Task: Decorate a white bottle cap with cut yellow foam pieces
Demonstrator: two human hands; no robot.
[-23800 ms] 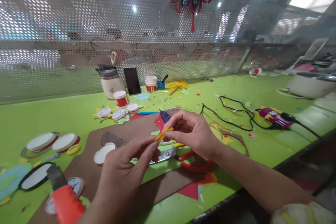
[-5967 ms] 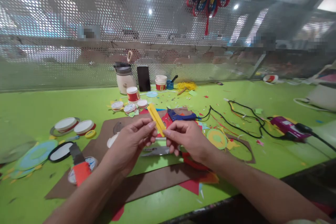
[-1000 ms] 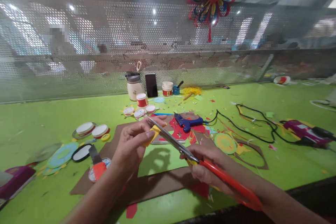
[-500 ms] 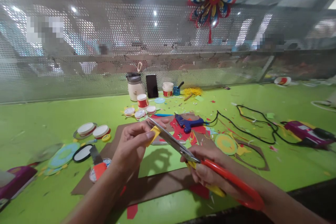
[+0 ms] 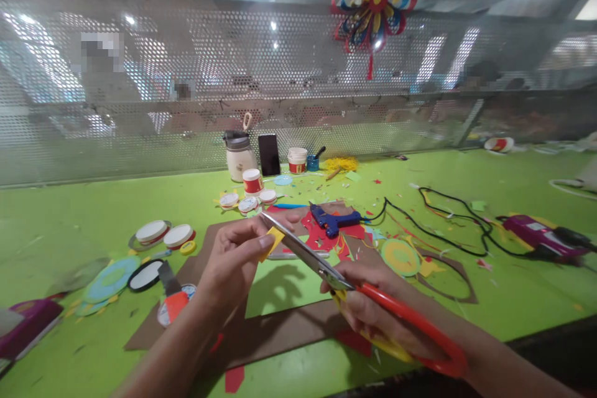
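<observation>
My left hand (image 5: 233, 261) pinches a small folded yellow paper piece (image 5: 272, 242) above the green table (image 5: 69, 217). My right hand (image 5: 373, 311) grips red-handled scissors (image 5: 354, 286), fingers through the handle loops. The metal blades point up-left and meet the yellow paper at the tips. Beneath both hands lie a green sheet (image 5: 289, 289) and a brown cardboard sheet (image 5: 261, 336).
A blue glue gun (image 5: 333, 219) lies on red paper scraps with its black cord (image 5: 443, 224) trailing right to a purple tool (image 5: 536, 233). Jars, lids (image 5: 163, 233), a phone (image 5: 269, 154), a cutter (image 5: 170, 292) and paper rings sit left and behind. A perforated metal screen backs the table.
Over the last second the scissors stay at the yellow paper, the handle loops spreading a little. Six seconds ago both hands held a longer yellow strip and no scissors.
</observation>
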